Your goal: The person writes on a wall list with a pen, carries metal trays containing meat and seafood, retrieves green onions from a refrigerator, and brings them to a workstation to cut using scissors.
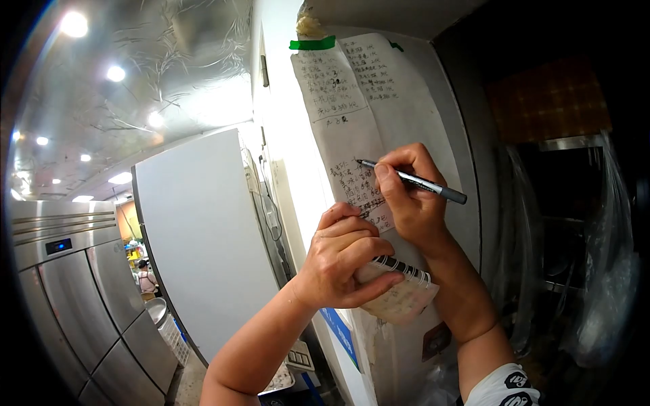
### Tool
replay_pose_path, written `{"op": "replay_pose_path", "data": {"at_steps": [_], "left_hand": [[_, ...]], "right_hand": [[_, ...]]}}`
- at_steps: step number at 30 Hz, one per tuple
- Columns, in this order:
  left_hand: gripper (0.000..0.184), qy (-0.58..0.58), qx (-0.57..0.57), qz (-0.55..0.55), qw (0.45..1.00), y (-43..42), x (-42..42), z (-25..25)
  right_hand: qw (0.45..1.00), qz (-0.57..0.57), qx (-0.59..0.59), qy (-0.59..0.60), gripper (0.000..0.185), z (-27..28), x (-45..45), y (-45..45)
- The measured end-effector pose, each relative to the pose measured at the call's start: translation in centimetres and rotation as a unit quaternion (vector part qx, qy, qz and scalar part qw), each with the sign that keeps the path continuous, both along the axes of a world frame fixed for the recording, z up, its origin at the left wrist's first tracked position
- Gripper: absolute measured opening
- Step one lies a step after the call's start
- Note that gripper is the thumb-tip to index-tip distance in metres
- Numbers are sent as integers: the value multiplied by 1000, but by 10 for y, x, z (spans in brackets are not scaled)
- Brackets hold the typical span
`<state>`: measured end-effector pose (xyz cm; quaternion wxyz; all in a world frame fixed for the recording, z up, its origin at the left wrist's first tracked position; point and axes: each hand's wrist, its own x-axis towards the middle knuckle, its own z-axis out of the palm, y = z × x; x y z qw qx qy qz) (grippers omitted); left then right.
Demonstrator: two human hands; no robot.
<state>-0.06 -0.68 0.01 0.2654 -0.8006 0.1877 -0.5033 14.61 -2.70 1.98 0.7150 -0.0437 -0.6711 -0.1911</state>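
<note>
Gripping the pen in the right hand, had fingers clamped on the barrel and the tip at the paper, by the top line of the lower writing; could not tell whether touching. Held the notepad in the left hand, fingers clamped around the spiral edge, before the paper's lower part. Seemed to have the upper lists and most of the lower writing filled in, with blank space left toward the right edge; could not tell how much remained.

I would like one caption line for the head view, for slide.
The right hand holds a pen at a taped handwritten list; the left hand holds a spiral notebook.
</note>
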Motion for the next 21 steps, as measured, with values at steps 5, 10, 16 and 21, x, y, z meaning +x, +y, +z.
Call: {"op": "replay_pose_path", "data": {"at_steps": [5, 10, 16, 21], "left_hand": [[27, -6, -5, 0, 1000, 5, 2, -1], [26, -5, -3, -1, 1000, 5, 2, -1], [27, -6, -2, 0, 1000, 5, 2, -1], [27, -3, -3, 7, 1000, 5, 1, 0]], "right_hand": [[1000, -13, 24, -7, 5, 1, 1, 3], [1000, -7, 12, 20, 6, 1, 1, 5], [999, -11, 27, 25, 9, 2, 1, 6], [999, 2, 36, 25, 8, 3, 0, 6]]}}
